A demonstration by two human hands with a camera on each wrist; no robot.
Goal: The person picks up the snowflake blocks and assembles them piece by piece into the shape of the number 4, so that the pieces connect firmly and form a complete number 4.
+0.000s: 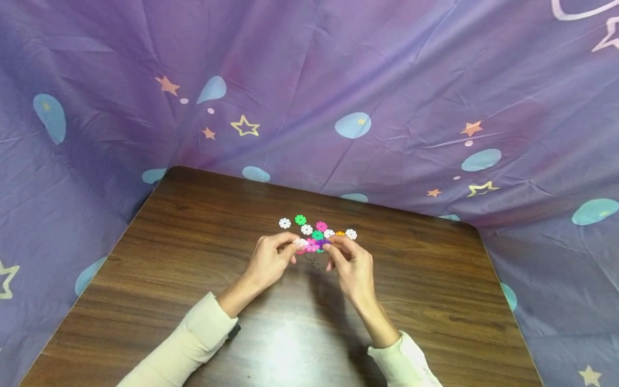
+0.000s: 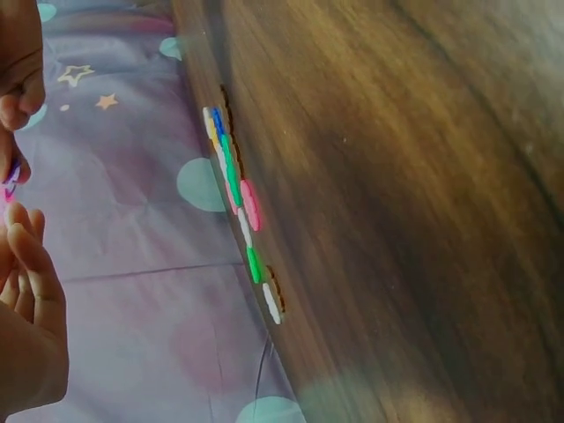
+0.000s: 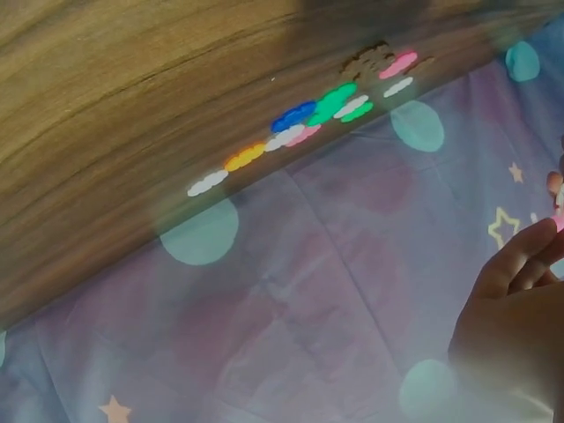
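In the head view, my left hand (image 1: 270, 259) pinches a white interlocking disc (image 1: 301, 243) between thumb and fingers. My right hand (image 1: 355, 266) pinches a purple interlocking disc (image 1: 322, 244). A pink interlocking disc (image 1: 311, 245) sits between these two, and all three appear to form one short row held above the table. Fingertips cover parts of the white and purple discs, so how they slot together is hidden. At the left wrist view's edge, the purple disc (image 2: 11, 174) shows only partly.
Loose notched discs lie on the wooden table (image 1: 411, 290) beyond my hands: several white (image 1: 285, 223), green (image 1: 300, 220), a pink (image 1: 321, 226) and an orange (image 1: 340, 234). A blue disc (image 3: 293, 116) shows in the right wrist view. A purple patterned cloth (image 1: 300, 97) hangs behind the table.
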